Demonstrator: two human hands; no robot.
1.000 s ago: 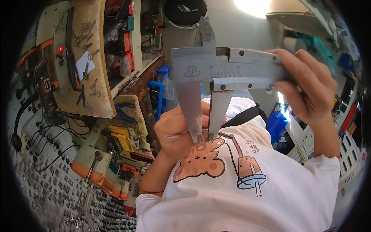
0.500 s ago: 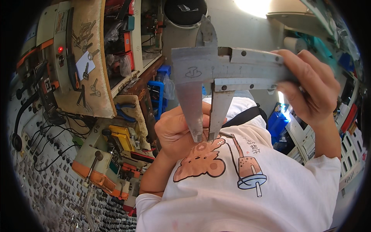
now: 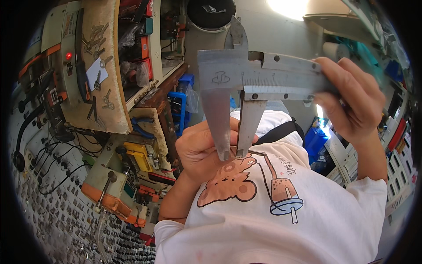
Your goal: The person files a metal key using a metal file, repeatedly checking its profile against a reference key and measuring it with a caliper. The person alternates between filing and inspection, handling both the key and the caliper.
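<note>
A steel vernier caliper is held up in front of my chest, its long jaws pointing down and parted by a narrow gap. My right hand grips the far end of its beam, thumb below and fingers above. Behind the jaw tips is my left hand, its fingers curled closed and partly hidden by the jaws. Whatever those fingers pinch, if anything, is too small or covered to make out. The small upper jaws of the caliper stick up past the beam.
On the left, a worn bench top carries several keys and a white card. Blue-handled pliers lie below it, near an orange and grey machine. A round black-topped stool stands beyond; blue bins are at right.
The caliper has shifted slightly up and its jaws a little right, so their tips sit a bit higher by my left hand. Both hands keep nearly the same place.
</note>
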